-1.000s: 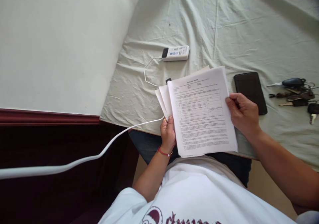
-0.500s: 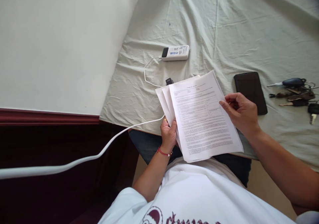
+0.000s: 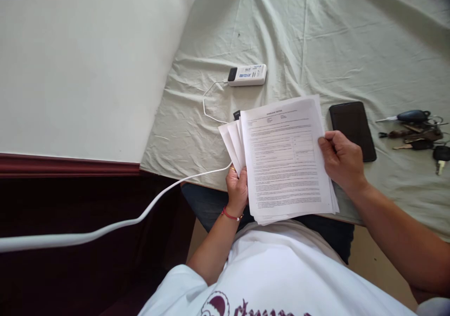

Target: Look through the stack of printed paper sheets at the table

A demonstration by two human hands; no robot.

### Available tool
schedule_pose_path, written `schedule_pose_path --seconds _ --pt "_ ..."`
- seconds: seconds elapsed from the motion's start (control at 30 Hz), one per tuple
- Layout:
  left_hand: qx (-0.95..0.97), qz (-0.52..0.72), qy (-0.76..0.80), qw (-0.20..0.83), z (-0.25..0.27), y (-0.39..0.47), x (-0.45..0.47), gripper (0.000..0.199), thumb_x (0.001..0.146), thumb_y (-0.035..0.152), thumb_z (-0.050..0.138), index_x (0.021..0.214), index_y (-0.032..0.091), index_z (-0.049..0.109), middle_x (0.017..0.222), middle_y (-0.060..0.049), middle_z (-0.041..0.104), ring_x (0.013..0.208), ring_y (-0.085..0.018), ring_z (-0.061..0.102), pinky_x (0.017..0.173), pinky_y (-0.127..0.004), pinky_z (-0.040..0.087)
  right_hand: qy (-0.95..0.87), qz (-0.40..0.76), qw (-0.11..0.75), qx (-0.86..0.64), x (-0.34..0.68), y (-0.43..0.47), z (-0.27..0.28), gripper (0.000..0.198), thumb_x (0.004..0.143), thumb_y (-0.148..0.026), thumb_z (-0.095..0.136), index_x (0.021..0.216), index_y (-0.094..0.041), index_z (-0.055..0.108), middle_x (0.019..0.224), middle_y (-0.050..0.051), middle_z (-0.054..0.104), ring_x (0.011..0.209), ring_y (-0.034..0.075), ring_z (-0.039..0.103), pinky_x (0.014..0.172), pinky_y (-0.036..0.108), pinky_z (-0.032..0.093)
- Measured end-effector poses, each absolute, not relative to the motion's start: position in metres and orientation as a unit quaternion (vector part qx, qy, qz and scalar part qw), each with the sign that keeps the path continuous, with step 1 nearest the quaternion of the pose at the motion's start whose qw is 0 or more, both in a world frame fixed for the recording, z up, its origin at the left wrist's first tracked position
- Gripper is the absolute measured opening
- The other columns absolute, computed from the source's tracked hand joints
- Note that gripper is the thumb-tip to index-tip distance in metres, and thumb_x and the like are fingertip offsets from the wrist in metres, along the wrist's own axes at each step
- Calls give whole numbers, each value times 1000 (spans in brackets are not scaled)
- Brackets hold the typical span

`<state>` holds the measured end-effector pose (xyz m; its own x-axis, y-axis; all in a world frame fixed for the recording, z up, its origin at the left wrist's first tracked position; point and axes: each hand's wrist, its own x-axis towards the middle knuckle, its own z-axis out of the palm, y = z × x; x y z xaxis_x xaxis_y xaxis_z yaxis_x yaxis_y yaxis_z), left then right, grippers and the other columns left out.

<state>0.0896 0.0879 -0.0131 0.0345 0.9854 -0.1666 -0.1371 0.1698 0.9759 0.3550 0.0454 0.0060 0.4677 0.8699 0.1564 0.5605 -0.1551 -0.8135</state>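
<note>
Several printed sheets of paper [image 3: 286,166] are held over my lap at the table's edge, the top one covered in small text with a heading. My left hand [image 3: 237,187] is closed on the left edges of the lower sheets [image 3: 234,142], which fan out to the left. At the right edge, my right hand [image 3: 342,159] pinches the top sheet between thumb and fingers. More sheets peek out beneath it at the lower right. A small black object [image 3: 236,115] is partly hidden behind the papers' top left corner.
A white power bank [image 3: 247,75] with a white cable [image 3: 207,105] lies on the grey-green tablecloth [image 3: 281,34]. To the right are a black phone [image 3: 353,131] and a bunch of keys [image 3: 420,131]. A thick white cable [image 3: 140,219] runs off to the left.
The top sheet has turned slightly and shifted right at its top, with my right hand moving a little right along with it. My left hand stays in place.
</note>
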Motion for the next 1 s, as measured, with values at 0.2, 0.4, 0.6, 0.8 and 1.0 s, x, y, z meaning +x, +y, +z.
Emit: schedule_pose_path --seconds 0.2,0.4,0.6,0.8,1.0 --pt "409 483 508 585 -12 87 88 39 86 42 78 119 22 69 120 -8 76 106 -21 72 94 -33 55 -498 175 434 -730 355 46 5 14 98 -36 53 89 -26 57 64 -3 54 55 15 48 59 31 38" --pt "416 471 511 587 -8 87 89 35 85 40 79 114 21 71 115 -8 77 102 -22 72 91 -33 56 -479 195 468 -717 354 45 1 14 96 -37 59 89 -25 61 64 -3 54 53 14 46 55 30 37" --pt "387 504 482 603 -7 89 93 34 86 43 76 112 21 72 114 -7 77 107 -23 72 97 -34 55 -457 189 499 -712 355 46 -2 11 93 -36 63 92 -25 64 73 -1 62 58 15 52 57 30 42" --pt "369 521 504 582 -11 87 91 34 88 50 73 101 19 73 99 -5 78 91 -19 72 84 -29 56 -477 195 476 -712 355 47 3 9 93 -35 62 89 -27 64 68 -1 60 57 16 51 57 31 42" --pt "368 509 479 613 -10 88 92 35 87 47 76 111 21 72 109 -6 78 104 -22 72 94 -33 55 -482 205 479 -704 355 46 1 10 93 -36 62 90 -27 65 70 -1 61 58 16 53 57 31 43"
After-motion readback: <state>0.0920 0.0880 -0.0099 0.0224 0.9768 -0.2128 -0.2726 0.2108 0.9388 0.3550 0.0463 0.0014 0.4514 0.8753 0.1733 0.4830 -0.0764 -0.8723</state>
